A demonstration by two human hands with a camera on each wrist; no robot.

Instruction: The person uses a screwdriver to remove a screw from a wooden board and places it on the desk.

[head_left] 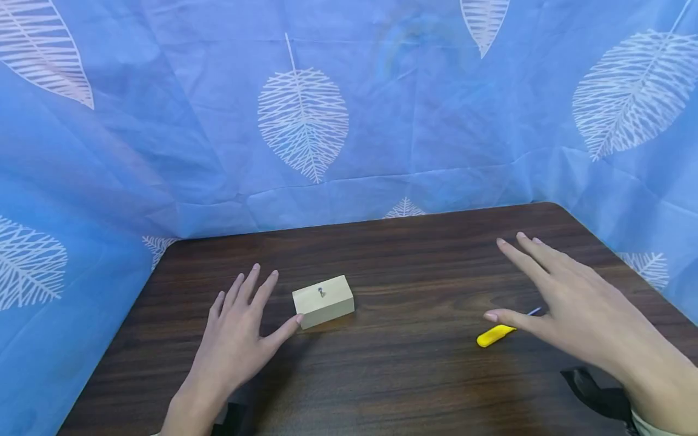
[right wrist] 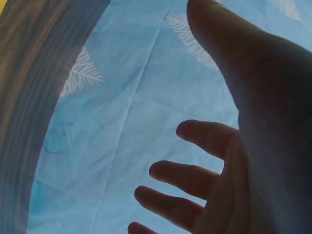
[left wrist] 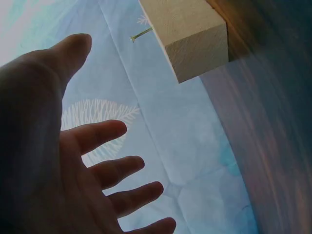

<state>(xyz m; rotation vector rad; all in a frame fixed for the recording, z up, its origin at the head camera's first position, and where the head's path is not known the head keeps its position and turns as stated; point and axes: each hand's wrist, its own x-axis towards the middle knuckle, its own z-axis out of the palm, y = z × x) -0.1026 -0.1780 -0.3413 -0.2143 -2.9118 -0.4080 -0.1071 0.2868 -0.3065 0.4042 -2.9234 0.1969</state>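
A pale wooden block (head_left: 327, 312) lies on the table, left of the middle, with a screw (head_left: 321, 292) standing up out of its top face. In the left wrist view the screw (left wrist: 141, 34) juts well out of the block (left wrist: 197, 51). My left hand (head_left: 237, 345) hovers just left of the block with fingers spread, its thumb tip overlapping the block's near corner in the head view. On the right lies a screwdriver with a yellow handle (head_left: 495, 335), its thin shaft partly hidden behind my right hand (head_left: 578, 306). That hand is spread and holds nothing.
The dark wood-grain table (head_left: 403, 260) has rounded far corners. A blue cloth (head_left: 382, 121) with white leaf prints hangs behind it and along both sides. Black straps (head_left: 597, 393) sit at my wrists.
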